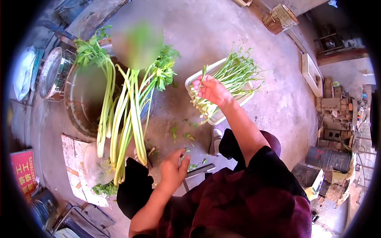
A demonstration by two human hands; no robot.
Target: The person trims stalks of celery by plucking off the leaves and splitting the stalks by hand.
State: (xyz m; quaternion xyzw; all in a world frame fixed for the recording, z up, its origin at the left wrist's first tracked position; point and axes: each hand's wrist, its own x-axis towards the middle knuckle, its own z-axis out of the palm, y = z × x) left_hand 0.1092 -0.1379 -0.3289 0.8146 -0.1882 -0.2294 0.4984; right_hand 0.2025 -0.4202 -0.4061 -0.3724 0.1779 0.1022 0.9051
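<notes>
My right hand [214, 90] is raised over a white plastic basket [216, 118], its fingers pinched on a small green sprig [204, 73]. Thin green stalks with pale root ends [230, 75] fill the basket and stick out past its rim. Lower down, my left hand [174, 169] is held above the floor near my lap, thumb and forefinger apart, with nothing plainly in it. Long celery stalks [135, 115] with leafy tops lie to the left, across a large round vat [75, 115]. A blurred patch covers part of their leaves.
Torn leaves [189, 136] are scattered on the concrete floor between my feet. A cardboard sheet [75, 158] and a clear plastic bag [97, 166] lie at the left. A metal basin [51, 73] stands beyond the vat. Stacked bricks [335, 107] and a dark drum [327, 158] stand at the right.
</notes>
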